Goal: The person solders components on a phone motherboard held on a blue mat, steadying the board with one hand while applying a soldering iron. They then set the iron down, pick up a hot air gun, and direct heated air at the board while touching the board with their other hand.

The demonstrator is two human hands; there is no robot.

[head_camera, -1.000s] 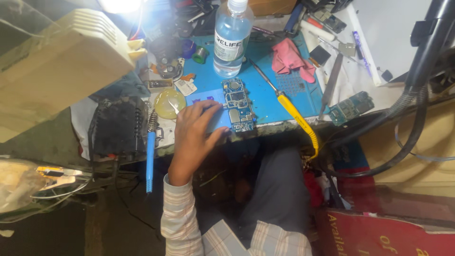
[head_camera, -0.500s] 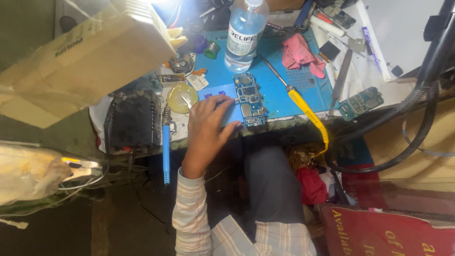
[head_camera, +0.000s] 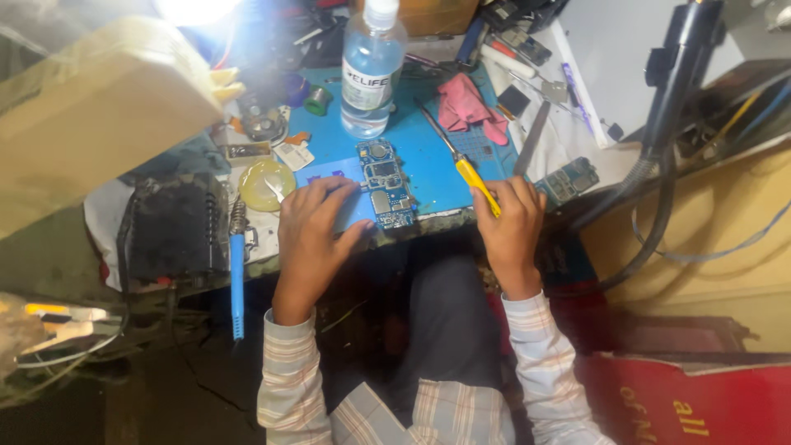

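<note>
My left hand [head_camera: 315,225] lies flat with fingers spread on the blue work mat [head_camera: 428,156], just left of a small blue circuit board [head_camera: 384,183]. My right hand [head_camera: 511,224] rests at the mat's front right edge, fingers curled around the yellow handle of a screwdriver [head_camera: 461,161] whose metal shaft points up and left across the mat. A second circuit board [head_camera: 568,180] lies right of that hand.
A clear water bottle [head_camera: 372,66] stands at the back of the mat beside a pink cloth [head_camera: 466,104]. A blue-handled soldering iron [head_camera: 237,276] hangs off the left edge near a black box [head_camera: 171,227]. A black hose [head_camera: 659,189] curves down at right.
My right hand has come into view and closed on the screwdriver's yellow handle at the mat's edge. My left hand stays flat beside the circuit board.
</note>
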